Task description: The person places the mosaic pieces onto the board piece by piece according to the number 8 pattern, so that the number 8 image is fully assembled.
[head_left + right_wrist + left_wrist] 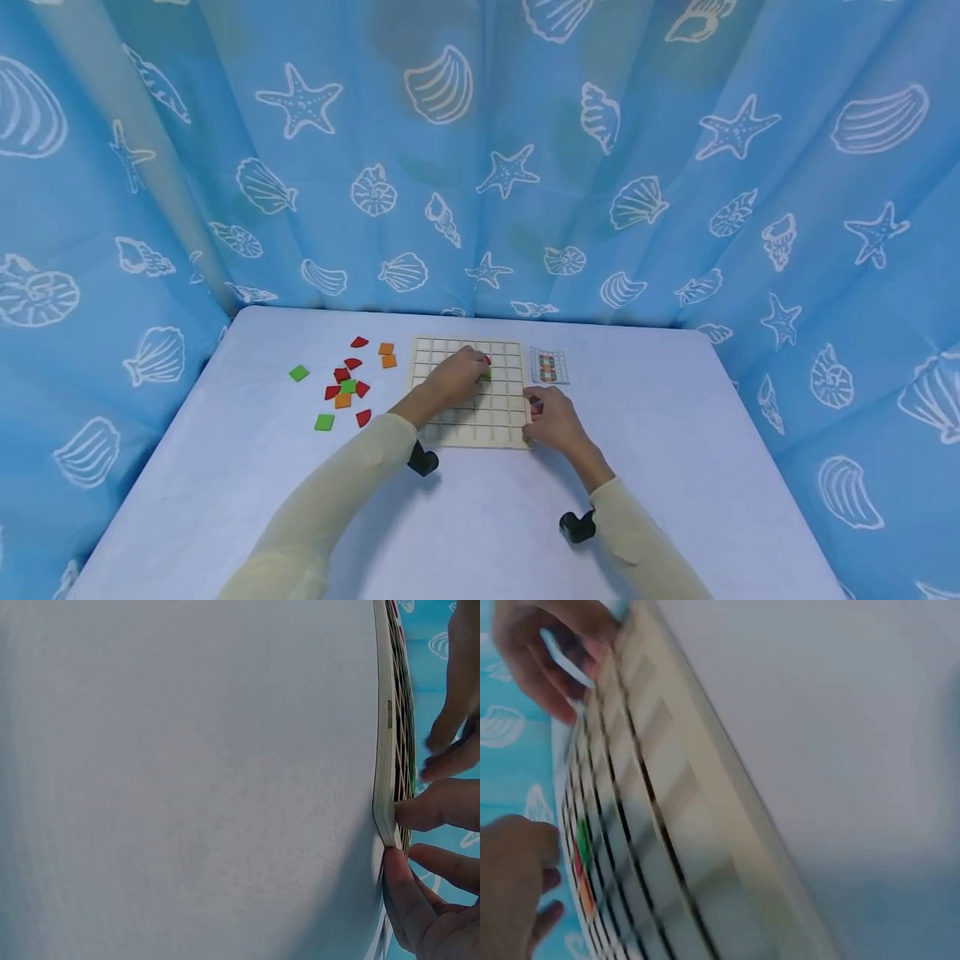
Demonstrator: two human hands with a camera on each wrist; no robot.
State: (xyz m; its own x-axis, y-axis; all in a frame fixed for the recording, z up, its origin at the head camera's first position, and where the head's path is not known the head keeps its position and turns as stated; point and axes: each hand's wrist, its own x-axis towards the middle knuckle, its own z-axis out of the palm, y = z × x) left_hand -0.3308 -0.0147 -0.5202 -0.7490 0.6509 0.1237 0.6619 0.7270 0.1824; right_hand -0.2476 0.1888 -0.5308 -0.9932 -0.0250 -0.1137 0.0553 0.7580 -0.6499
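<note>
A pale wooden grid board (491, 414) lies on the table. My left hand (454, 377) is over its upper middle, fingers bent downward beside a green tile (486, 376) and a red piece (488, 361). In the left wrist view, green, red and orange pieces (583, 841) sit in the grid near that left hand (514, 877), with nothing visible between its fingers. My right hand (555, 421) grips the board's right edge near the front corner. The right wrist view shows the right hand (442, 900) with its thumb on the rim and fingers against the side.
Loose red quarter-round pieces (363, 417), orange squares (386, 348) and green squares (299, 373) are scattered left of the board. A small card (550, 366) with a coloured grid pattern lies at the board's upper right. A blue curtain (480, 167) hangs behind the white table (480, 517).
</note>
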